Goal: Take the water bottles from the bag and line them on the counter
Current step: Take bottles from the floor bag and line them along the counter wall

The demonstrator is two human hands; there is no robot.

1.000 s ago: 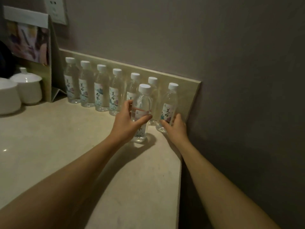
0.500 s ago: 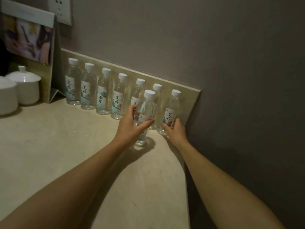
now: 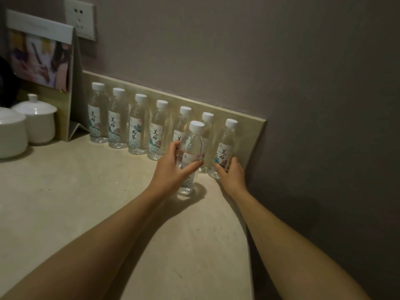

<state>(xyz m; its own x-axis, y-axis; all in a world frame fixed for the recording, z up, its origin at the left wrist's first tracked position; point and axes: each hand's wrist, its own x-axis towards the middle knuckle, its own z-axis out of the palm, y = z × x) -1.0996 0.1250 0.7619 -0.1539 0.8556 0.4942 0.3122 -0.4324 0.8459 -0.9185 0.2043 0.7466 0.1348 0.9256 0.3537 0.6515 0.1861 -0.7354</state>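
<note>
Head view: left hand [image 3: 173,169] wrapped around an upright bottle [image 3: 191,156] standing on the counter [image 3: 86,202], just in front of the row [image 3: 138,124] along the backsplash. Right hand [image 3: 230,173] gripping the end bottle [image 3: 224,148], rightmost. No gap visible for the front bottle; bag out of frame.

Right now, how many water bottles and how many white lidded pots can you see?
Water bottles: 8, seven in a row by the backsplash and one in front.
White lidded pots: 2.
Total: 10.
</note>
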